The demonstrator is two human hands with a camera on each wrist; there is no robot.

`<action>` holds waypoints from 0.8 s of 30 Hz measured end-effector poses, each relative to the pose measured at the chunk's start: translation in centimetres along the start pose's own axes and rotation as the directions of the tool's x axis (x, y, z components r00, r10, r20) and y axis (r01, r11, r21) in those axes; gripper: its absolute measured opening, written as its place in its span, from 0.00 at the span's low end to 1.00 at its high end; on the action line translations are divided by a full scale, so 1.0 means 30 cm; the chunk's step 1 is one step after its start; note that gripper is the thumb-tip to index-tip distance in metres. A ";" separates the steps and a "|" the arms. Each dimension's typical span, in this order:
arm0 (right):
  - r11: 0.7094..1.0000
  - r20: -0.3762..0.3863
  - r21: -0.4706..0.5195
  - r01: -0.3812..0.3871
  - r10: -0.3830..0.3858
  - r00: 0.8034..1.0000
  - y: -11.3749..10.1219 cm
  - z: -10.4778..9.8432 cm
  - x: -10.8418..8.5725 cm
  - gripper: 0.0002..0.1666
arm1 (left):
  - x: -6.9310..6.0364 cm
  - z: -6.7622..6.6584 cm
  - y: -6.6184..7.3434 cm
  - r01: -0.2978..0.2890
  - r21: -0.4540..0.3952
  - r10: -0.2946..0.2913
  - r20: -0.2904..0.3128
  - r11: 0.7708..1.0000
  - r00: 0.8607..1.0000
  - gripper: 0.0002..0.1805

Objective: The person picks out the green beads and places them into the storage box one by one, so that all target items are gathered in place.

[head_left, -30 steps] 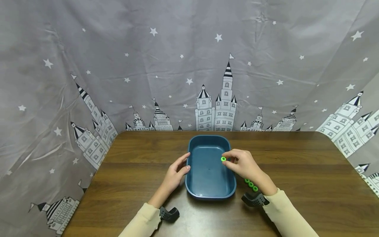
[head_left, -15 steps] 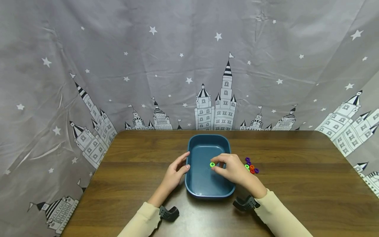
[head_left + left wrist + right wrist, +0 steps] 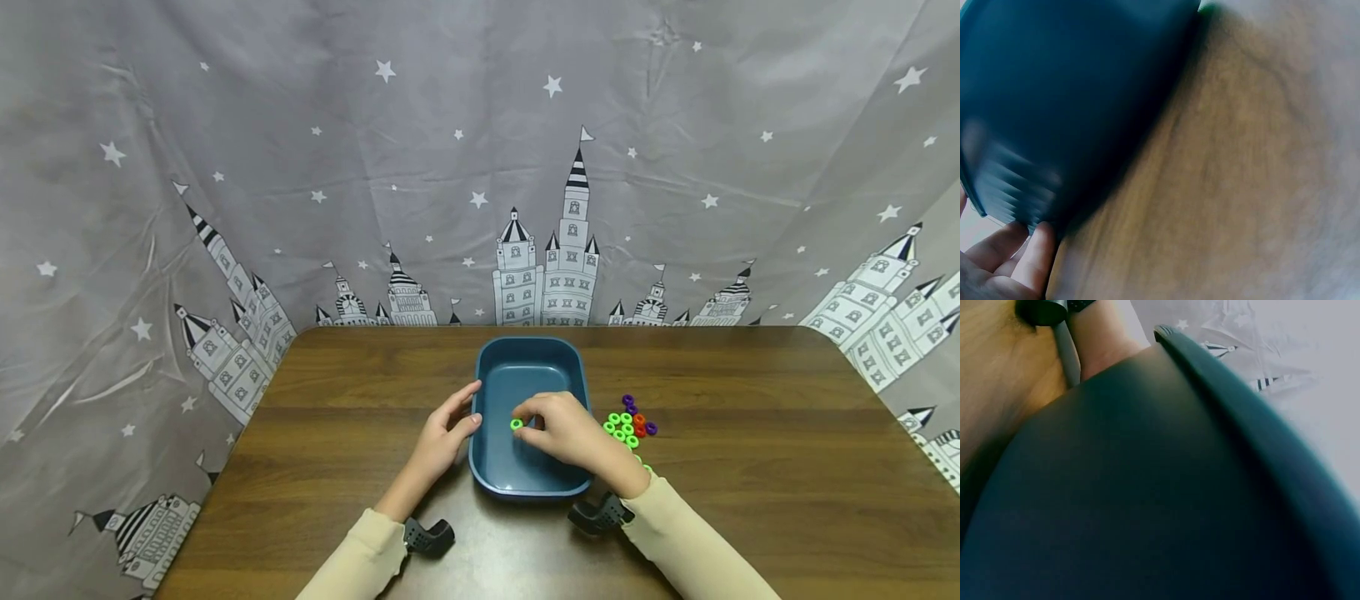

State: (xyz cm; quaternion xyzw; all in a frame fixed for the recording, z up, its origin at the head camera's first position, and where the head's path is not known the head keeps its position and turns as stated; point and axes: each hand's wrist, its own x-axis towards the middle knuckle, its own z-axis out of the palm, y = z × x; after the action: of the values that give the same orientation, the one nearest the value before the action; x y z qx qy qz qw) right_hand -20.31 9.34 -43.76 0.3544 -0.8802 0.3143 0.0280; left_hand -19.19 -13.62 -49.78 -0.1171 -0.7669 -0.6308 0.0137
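left hand point(image 3: 442, 435) is outstretched, right hand point(image 3: 558, 425) pinches.

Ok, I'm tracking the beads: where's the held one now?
In the head view, the green bead is pinched by the right hand over the blue tray, to the right of the left hand.

The tray point(image 3: 530, 495) is plain dark blue. The rings point(image 3: 627, 424) are bright green, red-orange and purple. The desk point(image 3: 750, 467) is brown with wood grain. The curtain point(image 3: 465, 50) is grey, printed with white stars point(image 3: 552, 86) and black-and-white castles point(image 3: 574, 262). The sleeves point(image 3: 693, 537) are cream.
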 end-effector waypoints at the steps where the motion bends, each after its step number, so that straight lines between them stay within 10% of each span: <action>1: 1.000 0.008 -0.004 0.000 0.000 1.000 -0.002 0.005 0.005 0.10 | 0.000 -0.001 -0.001 0.000 0.003 0.000 0.000 1.000 1.000 0.28; 24: 0.995 0.209 -0.036 -0.090 0.096 0.973 0.009 0.046 0.025 0.02 | 0.001 -0.001 0.001 -0.009 0.002 0.009 0.010 1.000 1.000 0.28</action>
State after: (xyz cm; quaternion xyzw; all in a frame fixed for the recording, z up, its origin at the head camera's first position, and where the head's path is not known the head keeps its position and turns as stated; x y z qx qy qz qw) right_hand -20.80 8.25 -44.80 0.3437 -0.8979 0.2645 -0.0757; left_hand -19.22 -13.64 -49.74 -0.1237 -0.7670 -0.6295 0.0129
